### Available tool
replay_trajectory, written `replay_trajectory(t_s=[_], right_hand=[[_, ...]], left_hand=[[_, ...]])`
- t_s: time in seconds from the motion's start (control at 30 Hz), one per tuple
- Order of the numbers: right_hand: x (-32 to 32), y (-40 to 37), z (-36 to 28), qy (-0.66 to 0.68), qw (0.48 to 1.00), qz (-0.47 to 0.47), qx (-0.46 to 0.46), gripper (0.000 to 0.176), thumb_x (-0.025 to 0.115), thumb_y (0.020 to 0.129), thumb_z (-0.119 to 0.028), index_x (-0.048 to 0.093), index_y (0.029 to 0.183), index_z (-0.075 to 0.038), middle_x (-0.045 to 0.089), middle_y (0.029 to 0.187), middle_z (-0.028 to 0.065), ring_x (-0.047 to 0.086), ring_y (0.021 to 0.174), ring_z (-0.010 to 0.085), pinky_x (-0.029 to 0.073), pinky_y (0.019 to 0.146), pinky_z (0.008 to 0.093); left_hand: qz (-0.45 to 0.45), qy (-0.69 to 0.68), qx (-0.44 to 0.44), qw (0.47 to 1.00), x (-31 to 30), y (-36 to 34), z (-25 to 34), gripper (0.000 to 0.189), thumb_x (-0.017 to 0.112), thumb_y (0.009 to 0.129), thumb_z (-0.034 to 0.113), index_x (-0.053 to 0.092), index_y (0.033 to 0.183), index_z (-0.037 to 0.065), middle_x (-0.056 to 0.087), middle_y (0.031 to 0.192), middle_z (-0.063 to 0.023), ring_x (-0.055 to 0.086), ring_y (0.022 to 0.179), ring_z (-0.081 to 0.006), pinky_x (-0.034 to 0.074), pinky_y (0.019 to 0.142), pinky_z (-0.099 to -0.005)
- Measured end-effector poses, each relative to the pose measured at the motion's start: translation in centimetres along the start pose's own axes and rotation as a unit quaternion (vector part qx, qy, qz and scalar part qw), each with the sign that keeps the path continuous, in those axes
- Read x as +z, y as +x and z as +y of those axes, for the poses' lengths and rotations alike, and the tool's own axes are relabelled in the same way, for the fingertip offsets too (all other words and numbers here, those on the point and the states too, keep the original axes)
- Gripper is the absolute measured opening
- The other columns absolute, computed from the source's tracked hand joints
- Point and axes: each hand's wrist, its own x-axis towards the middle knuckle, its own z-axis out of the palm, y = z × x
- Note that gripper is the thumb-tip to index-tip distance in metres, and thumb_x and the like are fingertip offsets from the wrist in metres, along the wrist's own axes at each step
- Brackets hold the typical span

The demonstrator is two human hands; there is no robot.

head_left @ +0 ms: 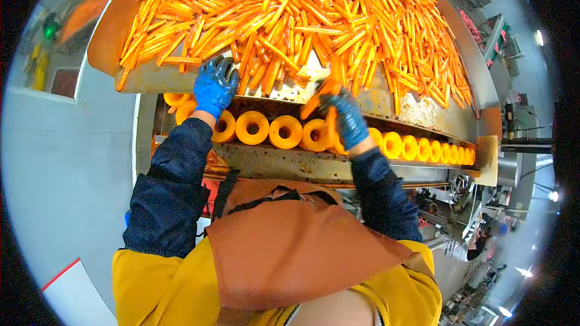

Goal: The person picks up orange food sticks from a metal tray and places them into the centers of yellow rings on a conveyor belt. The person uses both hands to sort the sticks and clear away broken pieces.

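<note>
A heap of glossy orange sticks (290, 12) covers a wide metal tray (163, 77) in front of me. My left hand (216, 87), in a blue glove, rests at the tray's front edge with its fingers apart, close beside the nearest sticks. Farther right, my right hand (347, 118), also gloved in blue, is closed around a few orange sticks (320, 96), held over the front edge and blurred by motion. Below both hands runs a row of yellow ring-shaped cups (252, 127) with round holes; my right hand partly hides some of them.
A stained metal ledge (284, 160) lies under the row of cups. High metal walls (109, 42) bound the tray on its sides. A brown apron (290, 253) covers my front. To the right stands machinery (471, 217); a grey wall (66, 175) is at left.
</note>
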Motion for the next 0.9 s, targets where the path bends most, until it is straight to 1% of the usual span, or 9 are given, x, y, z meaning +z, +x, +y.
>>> replay_trajectory(t_s=[0.03, 0.07, 0.13, 0.17, 0.4, 0.47, 0.67, 0.77, 0.9], right_hand=[[0.2, -0.9, 1.8, -0.066, 0.996, 0.012, 0.063, 0.028, 0.061, 0.078, -0.006, 0.058, 0.106, -0.006, 0.061, 0.087, -0.0001, 0.056, 0.078, 0.0125, 0.045, 0.073, 0.0234], [1.7, -2.2, 2.3, -0.039, 0.998, -0.012, 0.056, 0.027, 0.06, 0.078, -0.005, 0.058, 0.105, -0.005, 0.06, 0.086, -0.0002, 0.055, 0.076, 0.0115, 0.045, 0.071, 0.0237], [1.4, -2.3, 5.0, -0.235, 0.971, -0.05, 0.009, 0.028, 0.06, 0.078, -0.005, 0.057, 0.106, -0.004, 0.059, 0.085, 0.0, 0.054, 0.072, 0.0107, 0.046, 0.068, 0.0246], [1.2, -2.7, 5.8, -0.246, 0.969, -0.013, 0.02, 0.027, 0.061, 0.079, -0.004, 0.057, 0.106, -0.005, 0.059, 0.086, 0.0002, 0.054, 0.072, 0.0098, 0.047, 0.067, 0.0248], [4.2, -2.1, 3.8, -0.022, 0.993, 0.075, -0.087, 0.023, 0.061, 0.085, -0.003, 0.057, 0.108, -0.006, 0.058, 0.088, -0.0016, 0.05, 0.075, 0.0058, 0.044, 0.067, 0.0222], [4.3, -1.7, 5.4, -0.042, 0.993, 0.068, -0.091, 0.023, 0.061, 0.085, -0.003, 0.056, 0.107, -0.005, 0.059, 0.091, -0.0019, 0.05, 0.077, 0.0067, 0.045, 0.07, 0.0228], [1.1, -2.3, 8.9, -0.152, 0.986, 0.021, -0.06, 0.023, 0.061, 0.085, -0.003, 0.056, 0.108, -0.002, 0.062, 0.099, 0.004, 0.056, 0.09, 0.0112, 0.046, 0.082, 0.0254], [0.3, -3.4, 7.4, -0.364, 0.93, -0.005, -0.053, 0.027, 0.061, 0.085, -0.004, 0.056, 0.111, -0.001, 0.063, 0.104, 0.0077, 0.058, 0.093, 0.0116, 0.046, 0.082, 0.0268], [0.1, -4.3, 5.4, -0.439, 0.889, -0.012, -0.127, 0.028, 0.063, 0.083, -0.005, 0.057, 0.11, 0.0, 0.063, 0.102, 0.0115, 0.06, 0.092, 0.0172, 0.047, 0.082, 0.0282]], left_hand=[[-0.007, -0.008, -0.004, 1.0, -0.6, 0.1, 0.3, 0.032, 0.058, 0.08, 0.033, 0.063, 0.107, 0.016, 0.059, 0.114, -0.0114, 0.055, 0.103, -0.0333, 0.046, 0.087, -0.0436], [-0.013, -0.014, -0.007, 1.0, -0.9, 0.2, 0.5, 0.032, 0.058, 0.08, 0.032, 0.063, 0.106, 0.016, 0.059, 0.113, -0.0113, 0.055, 0.103, -0.0329, 0.046, 0.087, -0.0434], [-0.003, -0.016, -0.009, 1.0, -0.7, 0.2, 0.2, 0.031, 0.059, 0.08, 0.031, 0.063, 0.106, 0.015, 0.06, 0.112, -0.0117, 0.055, 0.103, -0.0325, 0.046, 0.088, -0.043], [-0.003, -0.018, -0.005, 1.0, -0.6, 0.2, 0.1, 0.031, 0.059, 0.08, 0.031, 0.063, 0.106, 0.015, 0.06, 0.112, -0.0118, 0.055, 0.103, -0.0326, 0.046, 0.088, -0.0429], [-0.016, -0.009, -0.01, 1.0, -0.1, 0.0, 0.2, 0.032, 0.058, 0.081, 0.031, 0.062, 0.109, 0.014, 0.058, 0.114, -0.0134, 0.054, 0.104, -0.0335, 0.044, 0.091, -0.0426], [-0.025, 0.003, -0.021, 0.999, -0.2, 0.0, 0.3, 0.032, 0.057, 0.083, 0.031, 0.061, 0.109, 0.012, 0.058, 0.114, -0.0147, 0.054, 0.104, -0.0344, 0.043, 0.091, -0.0429], [-0.028, -0.013, -0.027, 0.999, -0.4, 0.0, 0.2, 0.035, 0.058, 0.08, 0.034, 0.062, 0.11, 0.016, 0.058, 0.117, -0.0106, 0.053, 0.107, -0.031, 0.045, 0.091, -0.0417], [-0.03, -0.006, -0.025, 0.999, -0.6, 0.1, 0.4, 0.033, 0.058, 0.081, 0.033, 0.062, 0.109, 0.017, 0.059, 0.115, -0.0108, 0.054, 0.106, -0.0305, 0.045, 0.091, -0.0412], [-0.014, -0.003, -0.014, 1.0, -0.3, 0.0, 0.2, 0.033, 0.057, 0.081, 0.032, 0.062, 0.109, 0.017, 0.059, 0.115, -0.0108, 0.054, 0.106, -0.0304, 0.045, 0.091, -0.0414]])
